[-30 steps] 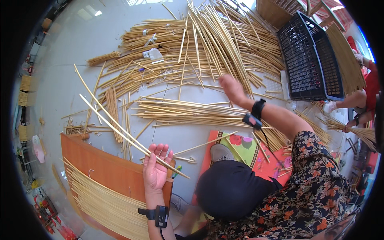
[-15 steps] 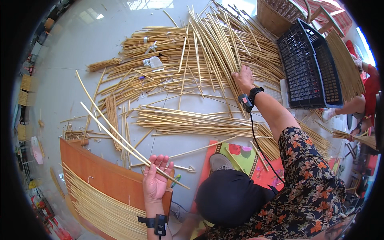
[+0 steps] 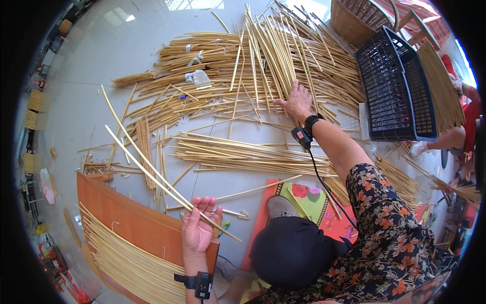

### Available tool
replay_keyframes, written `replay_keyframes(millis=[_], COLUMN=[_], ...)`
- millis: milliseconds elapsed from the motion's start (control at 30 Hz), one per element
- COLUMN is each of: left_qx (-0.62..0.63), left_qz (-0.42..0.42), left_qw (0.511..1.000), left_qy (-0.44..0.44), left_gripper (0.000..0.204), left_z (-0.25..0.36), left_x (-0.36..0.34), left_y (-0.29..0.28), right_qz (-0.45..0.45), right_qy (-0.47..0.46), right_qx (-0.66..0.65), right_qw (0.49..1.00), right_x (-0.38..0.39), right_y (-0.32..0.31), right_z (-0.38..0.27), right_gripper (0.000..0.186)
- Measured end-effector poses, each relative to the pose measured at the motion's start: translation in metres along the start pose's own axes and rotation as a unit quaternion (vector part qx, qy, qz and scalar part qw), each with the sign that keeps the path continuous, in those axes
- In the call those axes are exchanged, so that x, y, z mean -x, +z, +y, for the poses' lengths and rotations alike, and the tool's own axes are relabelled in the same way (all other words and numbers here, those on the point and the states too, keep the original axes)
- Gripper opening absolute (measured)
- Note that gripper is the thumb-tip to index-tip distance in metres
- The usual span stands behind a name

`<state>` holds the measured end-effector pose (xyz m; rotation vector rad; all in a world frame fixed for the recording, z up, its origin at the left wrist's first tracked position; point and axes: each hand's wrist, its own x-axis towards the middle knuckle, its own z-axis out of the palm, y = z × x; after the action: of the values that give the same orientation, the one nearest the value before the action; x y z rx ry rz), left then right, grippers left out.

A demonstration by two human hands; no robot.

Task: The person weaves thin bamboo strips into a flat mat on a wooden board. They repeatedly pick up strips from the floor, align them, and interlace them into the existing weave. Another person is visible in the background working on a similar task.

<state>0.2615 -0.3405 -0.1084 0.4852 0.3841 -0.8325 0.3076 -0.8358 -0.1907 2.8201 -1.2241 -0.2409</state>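
My left hand (image 3: 198, 233) is palm up at the lower middle, its fingers curled toward the thumb. It holds two long pale reed stalks (image 3: 153, 171), which run up and to the left. My right hand (image 3: 298, 101) lies on a loose sheaf of straw-coloured stalks (image 3: 276, 48), thumb spread to the left and the other fingers pointing away. What its fingertips touch is partly hidden. Beneath that sheaf spreads a wide heap of stalks (image 3: 202, 43). Nearer to me lies a second, flatter bunch (image 3: 243, 154).
An orange-brown wooden board (image 3: 136, 202) at lower left carries a row of stalks (image 3: 131, 258). A dark plastic crate (image 3: 387, 96) and a wicker basket (image 3: 349, 25) stand at upper right. A colourful mat (image 3: 260, 220) lies under my shoe (image 3: 281, 206). Another person (image 3: 468, 96) is at far right.
My right hand has shifted slightly left along the sheaf, its thumb now spread wider, and the sheaf's stalks have shifted. My left hand still holds the two stalks almost in place.
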Motion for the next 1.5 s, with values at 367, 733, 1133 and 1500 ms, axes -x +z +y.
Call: replay_keyframes(millis=[367,733,1133,1500], left_qx=[0.004,0.000,-0.025,-0.182], left_qz=[0.006,0.010,-0.013,-0.065], left_qw=[1.000,1.000,0.999,0.979], left_qy=[-0.005,-0.005,0.016,0.069], left_gripper=[0.029,0.028,0.026,0.023], left_z=[-0.001,0.000,-0.002,0.067], left_x=[-0.001,0.002,-0.004,0.023], left_y=[0.000,0.003,-0.005,0.046], right_qz=[0.012,-0.054,0.025,0.038], right_qy=[0.008,0.077,0.052,0.006], right_qx=[-0.132,-0.123,-0.139,-0.303], right_qw=[0.991,0.988,0.989,0.952], right_x=[-0.019,-0.046,-0.048,0.118], right_y=[0.011,0.020,-0.108,-0.168], right_z=[-0.023,-0.004,0.093,0.258], right_gripper=[0.089,0.048,0.039,0.030])
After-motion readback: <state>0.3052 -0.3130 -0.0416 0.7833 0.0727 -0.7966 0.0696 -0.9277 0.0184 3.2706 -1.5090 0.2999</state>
